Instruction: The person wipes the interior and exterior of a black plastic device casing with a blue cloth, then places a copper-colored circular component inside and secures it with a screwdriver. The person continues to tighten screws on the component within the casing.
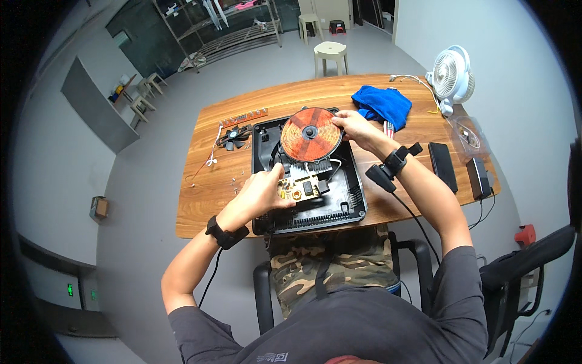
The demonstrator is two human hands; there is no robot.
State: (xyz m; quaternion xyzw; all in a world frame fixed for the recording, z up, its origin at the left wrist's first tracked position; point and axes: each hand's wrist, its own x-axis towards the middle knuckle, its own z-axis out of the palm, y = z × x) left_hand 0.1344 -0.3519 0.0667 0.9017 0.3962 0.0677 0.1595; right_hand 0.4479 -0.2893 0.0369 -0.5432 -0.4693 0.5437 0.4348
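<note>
A black induction cooker housing (353, 181) lies open on the wooden table. My right hand (359, 128) grips the right edge of a round copper induction coil (310, 134), which is tilted up over the far part of the housing. With thumb and fingers, my left hand (262, 193) holds the left end of a yellowish circuit board (301, 188) above the housing. A finned metal heat sink and dark components show on the board. White wires (335, 167) run near the coil and board. My fingertips behind the coil are partly hidden.
Left of the housing lie a black cooling fan (234, 137), a narrow orange control board (244, 117) and small screws. A blue cloth (383, 107), white desk fan (451, 76), flat black object (443, 167), black box (479, 178) and clear plastic container (470, 136) are on the right.
</note>
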